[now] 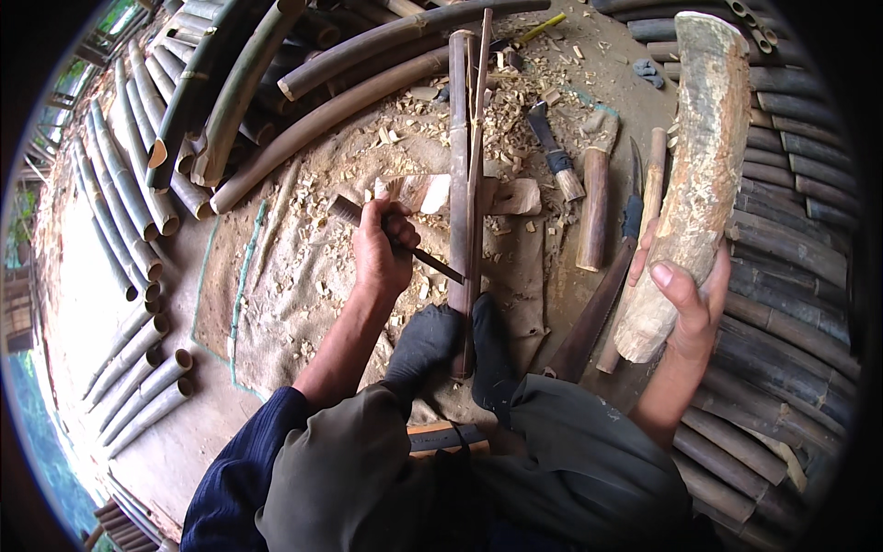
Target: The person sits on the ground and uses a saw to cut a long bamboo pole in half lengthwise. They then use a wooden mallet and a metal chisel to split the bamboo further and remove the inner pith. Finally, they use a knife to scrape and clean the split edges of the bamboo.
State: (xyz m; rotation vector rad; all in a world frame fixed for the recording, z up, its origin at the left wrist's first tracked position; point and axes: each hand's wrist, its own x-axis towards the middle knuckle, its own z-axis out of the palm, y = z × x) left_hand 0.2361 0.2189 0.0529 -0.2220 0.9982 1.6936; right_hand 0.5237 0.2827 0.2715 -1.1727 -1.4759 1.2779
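My left hand [384, 247] is closed around a dark chisel [436, 264], whose narrow end slants down to the right and meets a bamboo pole [459, 147]. The chisel's broader end sticks out past my thumb. Raised on the right, my right hand [685, 299] grips the lower part of a thick, pale wooden billet [701, 156], held steeply tilted. A slender split strip [476, 138] runs along the pole's right side. My dark-socked feet [428, 336] flank the pole's near end. Beneath the pole lies a cut wooden block [515, 197].
Chips litter a cloth [322, 267] on the ground. A wooden-handled blade [552, 147], a short wooden post [595, 207] and a dark-handled tool [633, 216] lie right of the pole. Bamboo poles [368, 115] are stacked at upper left; rows of bamboo [791, 313] line the right.
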